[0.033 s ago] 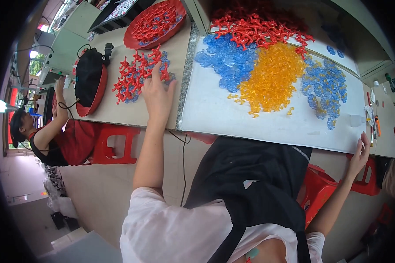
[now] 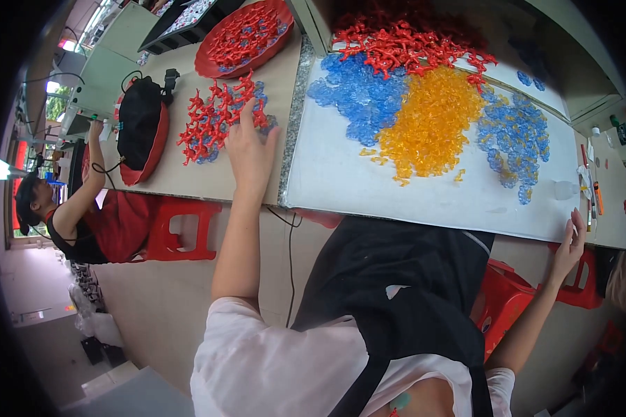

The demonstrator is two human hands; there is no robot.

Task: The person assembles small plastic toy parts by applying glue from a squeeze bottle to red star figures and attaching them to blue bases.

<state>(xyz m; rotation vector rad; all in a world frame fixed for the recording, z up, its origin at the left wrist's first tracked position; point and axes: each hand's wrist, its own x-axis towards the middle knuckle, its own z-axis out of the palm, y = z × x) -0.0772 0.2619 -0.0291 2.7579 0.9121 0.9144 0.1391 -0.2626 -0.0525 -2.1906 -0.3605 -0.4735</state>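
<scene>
My left hand (image 2: pixel 249 149) reaches out flat over the tan table top, its fingertips touching a loose heap of red branched plastic pieces (image 2: pixel 212 121) that lies over a few blue ones. It holds nothing. My right hand (image 2: pixel 569 244) rests against the front right edge of the white sheet (image 2: pixel 396 191), fingers extended and empty. On the sheet lie heaps of clear blue pieces (image 2: pixel 355 94), orange pieces (image 2: pixel 428 121), red pieces (image 2: pixel 403 42) and a second blue heap (image 2: pixel 515 135).
A red round tray (image 2: pixel 243 35) of red pieces stands at the back left. A black bag (image 2: pixel 140 128) sits in another red tray. Another person (image 2: pixel 69 215) sits at the left. Red stools (image 2: pixel 177 233) stand under the table. Pens (image 2: pixel 595 194) lie far right.
</scene>
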